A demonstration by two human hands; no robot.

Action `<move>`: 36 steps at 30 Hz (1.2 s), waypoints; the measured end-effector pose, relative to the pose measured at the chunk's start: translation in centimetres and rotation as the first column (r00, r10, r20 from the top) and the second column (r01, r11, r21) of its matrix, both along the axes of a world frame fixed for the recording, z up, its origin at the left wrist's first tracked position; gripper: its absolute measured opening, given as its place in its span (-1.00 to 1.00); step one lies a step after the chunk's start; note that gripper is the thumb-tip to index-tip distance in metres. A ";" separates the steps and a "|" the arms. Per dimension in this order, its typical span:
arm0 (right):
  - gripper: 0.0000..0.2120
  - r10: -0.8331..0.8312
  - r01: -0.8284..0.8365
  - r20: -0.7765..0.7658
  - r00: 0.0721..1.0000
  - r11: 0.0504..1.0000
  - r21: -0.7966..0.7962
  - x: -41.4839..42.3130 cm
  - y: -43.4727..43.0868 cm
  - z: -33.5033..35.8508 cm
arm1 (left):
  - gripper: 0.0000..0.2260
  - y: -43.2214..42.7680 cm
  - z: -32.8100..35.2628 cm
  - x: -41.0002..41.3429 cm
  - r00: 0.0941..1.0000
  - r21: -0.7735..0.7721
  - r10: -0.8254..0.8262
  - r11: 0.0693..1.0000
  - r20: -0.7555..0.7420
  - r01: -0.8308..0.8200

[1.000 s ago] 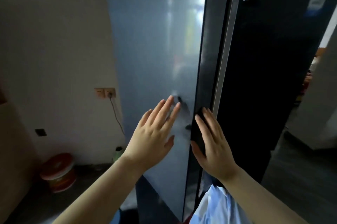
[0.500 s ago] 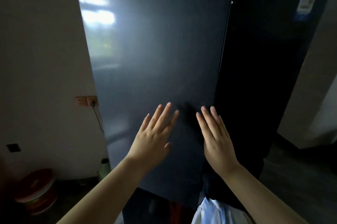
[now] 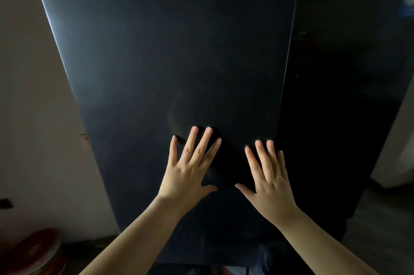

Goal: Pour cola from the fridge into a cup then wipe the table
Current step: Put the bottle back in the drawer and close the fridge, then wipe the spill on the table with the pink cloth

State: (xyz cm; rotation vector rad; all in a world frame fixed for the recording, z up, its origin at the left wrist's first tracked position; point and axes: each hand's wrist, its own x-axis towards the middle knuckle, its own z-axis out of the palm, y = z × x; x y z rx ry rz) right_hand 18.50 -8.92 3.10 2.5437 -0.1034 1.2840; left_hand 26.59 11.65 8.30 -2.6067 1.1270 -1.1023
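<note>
Now | fridge [image 3: 168, 50] fills the dim view, glossy dark doors closed | left hand [image 3: 190, 167] released, fingers spread flat on the left door | right hand [image 3: 271, 183] likewise flat, near that door's right edge | pale wall [image 3: 33, 95] left | red-lidded tub [image 3: 33, 252] on floor below it

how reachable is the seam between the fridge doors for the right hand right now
Probably yes: the right hand lies flat on the fridge door, its outer finger right beside the seam, with nothing between them.
</note>
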 end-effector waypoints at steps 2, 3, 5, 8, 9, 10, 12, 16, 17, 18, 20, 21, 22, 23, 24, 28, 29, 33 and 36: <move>-0.13 -0.007 0.007 0.026 1.000 1.000 -0.007 1.3 -0.7 -0.1 | 0.05 -0.6 -0.1 0.8 0.999 0.002 0.024 1.000 0.033 -0.025; -0.13 -0.009 0.009 0.029 1.000 1.000 -0.006 2.1 -1.1 -0.1 | 0.03 -1.0 -0.1 1.2 0.998 0.002 0.046 0.999 0.045 -0.046; -0.10 0.004 -0.004 0.023 1.000 1.000 0.010 3.8 -1.8 -0.1 | 0.01 -2.1 -0.1 2.2 0.993 0.009 0.098 0.995 0.066 -0.098; -0.11 0.072 -0.073 0.014 0.997 0.996 0.041 6.5 -3.1 -0.4 | 0.04 -3.6 -0.7 3.8 0.986 0.012 0.149 0.989 0.082 -0.150; -0.12 0.091 -0.091 0.011 0.996 0.995 0.041 7.1 -3.5 -0.6 | 0.05 -3.9 -0.9 4.2 0.983 0.011 0.160 0.987 0.091 -0.162; -0.13 0.105 -0.105 0.009 0.994 0.994 0.037 7.5 -4.0 -0.7 | 0.06 -4.1 -1.1 4.6 0.981 0.011 0.168 0.985 0.100 -0.170; -0.13 0.126 -0.126 0.011 0.992 0.992 0.030 7.9 -4.5 -0.7 | 0.07 -4.2 -1.3 5.0 0.979 0.012 0.169 0.985 0.112 -0.172; -0.15 0.134 -0.134 0.006 0.991 0.989 0.063 7.4 -4.0 -0.5 | 0.04 -4.1 -1.0 4.1 0.979 0.019 0.187 0.982 0.085 -0.189; -0.17 0.138 -0.138 0.005 0.990 0.988 0.074 7.1 -3.7 -0.4 | 0.00 -4.1 -0.8 3.7 0.981 0.011 0.179 0.984 0.073 -0.180; -0.18 0.140 -0.140 0.001 0.990 0.987 0.084 6.9 -3.5 -0.3 | -0.04 -3.9 -0.6 3.3 0.986 -0.003 0.157 0.988 0.053 -0.157; -0.19 0.144 -0.140 -0.025 0.989 0.983 0.120 6.4 -3.2 0.1 | -0.13 -3.2 -0.5 2.5 0.995 -0.049 0.099 0.994 -0.012 -0.100; -0.19 0.153 -0.146 -0.039 0.987 0.977 0.155 6.1 -2.9 0.2 | -0.17 -2.5 -0.7 2.0 0.995 -0.076 0.084 0.993 -0.051 -0.087; -0.19 0.168 -0.156 -0.047 0.985 0.968 0.196 5.8 -2.4 0.3 | -0.20 -1.6 -1.0 1.3 0.993 -0.099 0.080 0.991 -0.085 -0.089; -0.20 0.189 -0.173 -0.049 0.981 0.958 0.230 5.4 -1.8 0.4 | -0.22 -0.5 -1.4 0.6 0.990 -0.109 0.088 0.989 -0.113 -0.101; -0.22 0.217 -0.198 -0.048 0.975 0.948 0.250 5.1 -0.9 0.5 | -0.24 0.6 -1.9 -0.2 0.986 -0.111 0.105 0.987 -0.132 -0.120; -0.28 0.380 -0.345 -0.098 0.920 0.902 0.259 4.5 4.4 0.8 | -0.32 6.1 -2.5 -2.9 0.959 -0.128 0.224 0.960 -0.174 -0.248; -0.29 0.418 -0.373 -0.120 0.900 0.884 0.282 4.4 6.1 0.9 | -0.33 7.7 -2.4 -3.7 0.947 -0.135 0.262 0.948 -0.185 -0.288; -0.34 0.595 -0.490 -0.175 0.784 0.767 0.414 3.6 14.1 1.6 | -0.40 14.9 -1.6 -7.9 0.874 -0.135 0.428 0.876 -0.230 -0.464; -0.42 0.733 -0.615 -0.192 0.653 0.661 0.430 3.3 20.9 1.9 | -0.41 21.4 -1.1 -11.9 0.801 -0.184 0.508 0.796 -0.317 -0.577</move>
